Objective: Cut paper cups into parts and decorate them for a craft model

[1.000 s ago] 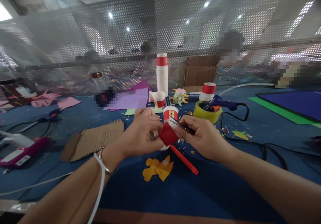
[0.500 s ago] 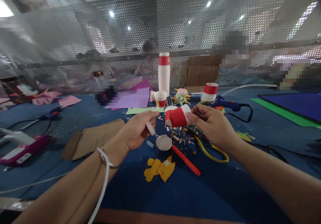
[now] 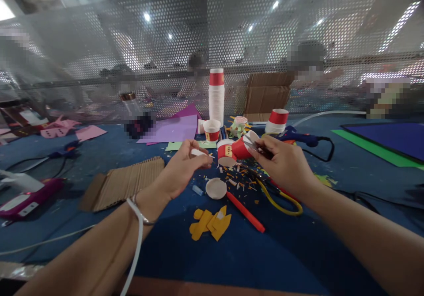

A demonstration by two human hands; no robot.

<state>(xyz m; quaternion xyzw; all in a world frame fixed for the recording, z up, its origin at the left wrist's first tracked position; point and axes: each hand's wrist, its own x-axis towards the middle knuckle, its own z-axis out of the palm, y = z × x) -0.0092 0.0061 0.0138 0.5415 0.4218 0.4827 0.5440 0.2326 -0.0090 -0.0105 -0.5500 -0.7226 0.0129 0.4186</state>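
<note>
The left hand (image 3: 181, 168) is pinching a small white strip (image 3: 198, 153) between its thumb and fingers, above the blue table (image 3: 198, 265). The right hand (image 3: 287, 165) is gripping a slim grey metal tool (image 3: 251, 143) with curled fingers and is also holding a tilted red-and-white paper cup (image 3: 240, 148) at its rim end. This cup is overlapping a second red-and-white paper cup (image 3: 226, 153) in the view; whether they are touching, one cannot tell. Below them, a shallow round white paper piece (image 3: 216, 188) is lying near a small translucent blue cap (image 3: 198, 190), and a red marker pen (image 3: 245, 212) is pointing away from it, towards the near right. Yellow-orange paper cutouts (image 3: 210, 224) are lying nearer the person, while yellow-handled scissors (image 3: 281, 202) are resting beneath the right forearm's side of the scraps (image 3: 243, 176)
</note>
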